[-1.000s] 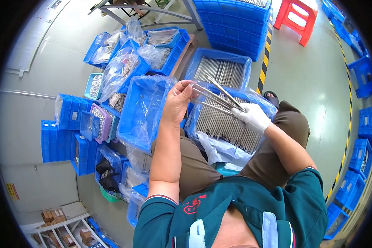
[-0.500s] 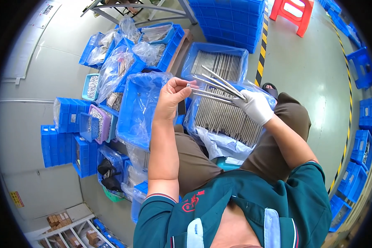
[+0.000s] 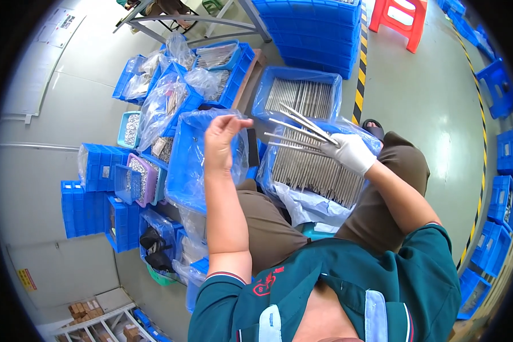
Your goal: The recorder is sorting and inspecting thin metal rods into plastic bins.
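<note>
My right hand [image 3: 352, 153], in a white glove, is closed round several slim metal rods [image 3: 300, 126]. They fan out to the left above a plastic-lined blue bin [image 3: 264, 165] full of similar rods [image 3: 310, 171] in rows. My bare left hand [image 3: 221, 139] hovers over a lined blue bin [image 3: 183, 165], apart from the rods in my right hand. Its thumb and fingers are pressed together, pointing right; whatever they may pinch is too small to make out.
Another rod-filled bin [image 3: 300, 94] stands just beyond. Tall stacked blue crates [image 3: 308, 34] rise behind it. On the left are more blue bins [image 3: 109, 165] and a pink basket [image 3: 148, 181] of small metal parts. A red stool [image 3: 402, 20] stands far right past striped floor tape [image 3: 359, 85].
My left hand has pulled back to the left, away from the tips of the rods. My right hand keeps the rods in nearly the same place.
</note>
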A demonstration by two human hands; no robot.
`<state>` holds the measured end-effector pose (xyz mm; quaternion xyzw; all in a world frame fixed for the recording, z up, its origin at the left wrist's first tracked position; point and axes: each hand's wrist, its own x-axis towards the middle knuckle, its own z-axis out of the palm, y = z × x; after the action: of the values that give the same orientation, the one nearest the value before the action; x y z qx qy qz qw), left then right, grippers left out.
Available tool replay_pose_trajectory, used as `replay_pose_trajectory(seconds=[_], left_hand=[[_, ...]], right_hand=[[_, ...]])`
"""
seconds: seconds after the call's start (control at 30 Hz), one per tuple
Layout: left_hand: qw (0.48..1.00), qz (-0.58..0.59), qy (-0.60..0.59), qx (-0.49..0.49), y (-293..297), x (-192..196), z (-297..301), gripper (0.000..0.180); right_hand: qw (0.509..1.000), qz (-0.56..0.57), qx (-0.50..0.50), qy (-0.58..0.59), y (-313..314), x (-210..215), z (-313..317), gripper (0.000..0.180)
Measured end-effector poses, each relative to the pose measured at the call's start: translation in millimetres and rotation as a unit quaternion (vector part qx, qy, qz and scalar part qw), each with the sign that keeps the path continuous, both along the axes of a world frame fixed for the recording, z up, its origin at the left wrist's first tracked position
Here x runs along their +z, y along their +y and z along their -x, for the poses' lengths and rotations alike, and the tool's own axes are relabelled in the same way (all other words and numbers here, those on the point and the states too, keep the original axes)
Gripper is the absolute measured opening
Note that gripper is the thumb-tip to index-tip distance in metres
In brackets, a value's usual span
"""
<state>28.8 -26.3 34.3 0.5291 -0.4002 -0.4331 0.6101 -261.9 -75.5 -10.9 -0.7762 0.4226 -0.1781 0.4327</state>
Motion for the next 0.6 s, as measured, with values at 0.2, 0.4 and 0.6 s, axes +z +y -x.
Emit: replay_pose_trajectory(seconds=[0.2, 0.4, 0.6], left_hand=[[0.99, -0.047, 0.075, -0.113, -4, -8, 23, 0.023], [0.991, -0.051, 0.064, -0.109, -1, -13, 19, 0.022], [0.974, -0.052, 0.131, -0.18, 1, -14, 30, 0.029]], right_hand=[[0.998, -0.058, 0.037, 0.008, 8, 7, -8, 0.028], [0.999, -0.028, 0.029, 0.027, 7, 9, -8, 0.028], [0.999, -0.026, 0.045, 0.01, 8, 11, -8, 0.03]])
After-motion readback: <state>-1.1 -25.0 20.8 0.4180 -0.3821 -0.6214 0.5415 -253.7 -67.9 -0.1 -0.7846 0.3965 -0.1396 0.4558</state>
